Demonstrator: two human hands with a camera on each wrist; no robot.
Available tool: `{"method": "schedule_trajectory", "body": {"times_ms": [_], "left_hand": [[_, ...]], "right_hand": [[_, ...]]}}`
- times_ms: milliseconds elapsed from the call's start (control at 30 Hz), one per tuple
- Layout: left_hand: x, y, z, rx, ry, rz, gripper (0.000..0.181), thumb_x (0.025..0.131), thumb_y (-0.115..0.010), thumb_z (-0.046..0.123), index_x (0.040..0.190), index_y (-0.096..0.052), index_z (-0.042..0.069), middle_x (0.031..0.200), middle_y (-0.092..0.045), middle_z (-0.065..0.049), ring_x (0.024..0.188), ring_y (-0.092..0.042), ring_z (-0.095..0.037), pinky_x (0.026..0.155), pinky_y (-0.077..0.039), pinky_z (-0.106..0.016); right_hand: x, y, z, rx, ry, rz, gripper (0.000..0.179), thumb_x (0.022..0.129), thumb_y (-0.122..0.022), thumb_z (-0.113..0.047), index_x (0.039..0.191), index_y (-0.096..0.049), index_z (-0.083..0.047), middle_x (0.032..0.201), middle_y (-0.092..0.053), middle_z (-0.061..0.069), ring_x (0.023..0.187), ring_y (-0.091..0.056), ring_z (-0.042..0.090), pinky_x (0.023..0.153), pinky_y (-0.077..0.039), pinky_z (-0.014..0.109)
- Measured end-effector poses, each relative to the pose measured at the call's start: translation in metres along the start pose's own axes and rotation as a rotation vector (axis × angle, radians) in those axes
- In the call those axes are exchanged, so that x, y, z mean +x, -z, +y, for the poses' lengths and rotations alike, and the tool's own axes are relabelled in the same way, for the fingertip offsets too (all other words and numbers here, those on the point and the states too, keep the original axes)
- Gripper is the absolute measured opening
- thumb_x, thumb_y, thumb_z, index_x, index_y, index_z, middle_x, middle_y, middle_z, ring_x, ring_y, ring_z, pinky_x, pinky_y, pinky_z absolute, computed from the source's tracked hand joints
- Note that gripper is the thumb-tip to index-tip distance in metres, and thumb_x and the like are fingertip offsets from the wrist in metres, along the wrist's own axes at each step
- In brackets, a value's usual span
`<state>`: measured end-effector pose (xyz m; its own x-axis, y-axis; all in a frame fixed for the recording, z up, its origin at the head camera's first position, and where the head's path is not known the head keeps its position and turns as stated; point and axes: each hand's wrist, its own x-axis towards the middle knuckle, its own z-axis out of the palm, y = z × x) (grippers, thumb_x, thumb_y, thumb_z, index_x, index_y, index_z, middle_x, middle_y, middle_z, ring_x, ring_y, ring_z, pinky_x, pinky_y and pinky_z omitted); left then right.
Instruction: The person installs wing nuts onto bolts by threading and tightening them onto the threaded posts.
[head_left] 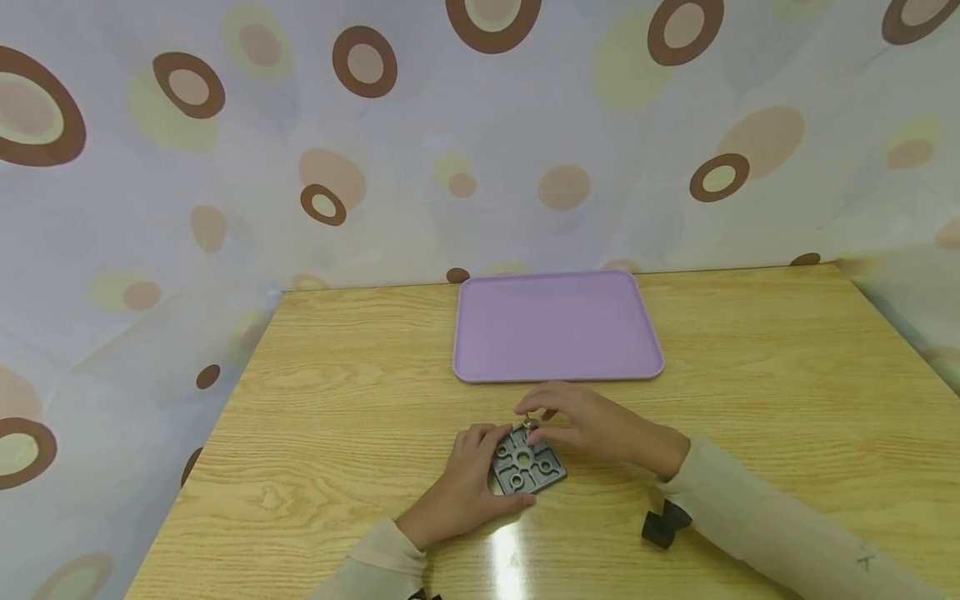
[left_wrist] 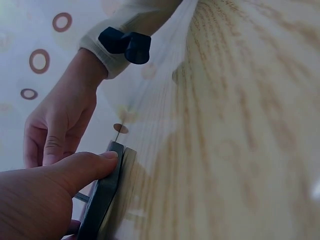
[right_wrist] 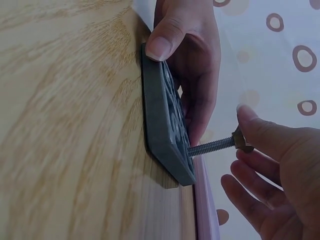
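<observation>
Pale cloth with brown rings borders the light wood-grain desk on left, far and right edges. Square grey metal plate with ring-shaped holes sits on the desk, mid-width, near side of the tray, one corner toward it. Silver threaded bolt with a hex head projects from that corner; seating depth: can't tell. Flat lilac rectangular tray lies along the far edge, just right of centre. Black blocky piece on the right cuff, right of the plate. Left hand grips the plate, fingers on its left side, thumb at the near corner. Right hand reaches in from the right, thumb and forefinger pinching the bolt head, partly covering the far corner.
</observation>
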<state>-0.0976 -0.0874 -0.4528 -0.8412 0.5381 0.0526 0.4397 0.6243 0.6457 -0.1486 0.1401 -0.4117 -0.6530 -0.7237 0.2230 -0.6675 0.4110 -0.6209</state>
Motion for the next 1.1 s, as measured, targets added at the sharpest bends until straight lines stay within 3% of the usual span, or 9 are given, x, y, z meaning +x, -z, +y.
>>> {"method": "schedule_trajectory", "body": {"times_ms": [167, 600, 867, 1100], "left_hand": [[0.0006, 0.0002, -0.0005, -0.001, 0.003, -0.01, 0.089, 0.076, -0.067, 0.056, 0.143, -0.031, 0.008, 0.13, -0.036, -0.003, 0.114, -0.03, -0.018, 0.087, -0.037, -0.033], [0.0009, 0.0008, 0.0008, -0.012, 0.009, -0.01, 0.089, 0.076, -0.068, 0.055, 0.142, -0.032, 0.007, 0.129, -0.036, -0.004, 0.114, -0.03, -0.018, 0.088, -0.037, -0.033], [0.0004, 0.0, 0.0008, -0.012, 0.012, -0.004, 0.089, 0.075, -0.069, 0.054, 0.142, -0.033, 0.008, 0.129, -0.037, -0.004, 0.113, -0.031, -0.017, 0.088, -0.037, -0.033], [0.0003, 0.0002, 0.0013, -0.014, 0.014, -0.004, 0.089, 0.076, -0.069, 0.054, 0.142, -0.033, 0.008, 0.129, -0.037, -0.003, 0.115, -0.03, -0.018, 0.09, -0.036, -0.035]], "right_hand": [[-0.0007, 0.0002, 0.0005, 0.013, -0.015, 0.002, 0.037, 0.087, -0.064, -0.026, 0.119, -0.06, -0.007, 0.118, -0.057, -0.002, 0.097, -0.057, 0.009, 0.08, -0.048, 0.027], [-0.0038, 0.0009, 0.0027, 0.019, 0.06, 0.076, 0.026, 0.089, -0.061, -0.013, 0.114, -0.061, -0.006, 0.111, -0.06, -0.001, 0.095, -0.059, 0.015, 0.078, -0.049, 0.025], [-0.0058, 0.0011, 0.0044, -0.064, 0.06, 0.122, 0.019, 0.091, -0.058, -0.01, 0.11, -0.065, -0.011, 0.11, -0.061, -0.007, 0.103, -0.056, 0.01, 0.088, -0.044, 0.03], [-0.0084, 0.0029, 0.0049, -0.079, 0.05, 0.124, 0.019, 0.091, -0.057, -0.008, 0.109, -0.065, -0.011, 0.109, -0.062, -0.007, 0.103, -0.056, 0.011, 0.089, -0.044, 0.031]]}}
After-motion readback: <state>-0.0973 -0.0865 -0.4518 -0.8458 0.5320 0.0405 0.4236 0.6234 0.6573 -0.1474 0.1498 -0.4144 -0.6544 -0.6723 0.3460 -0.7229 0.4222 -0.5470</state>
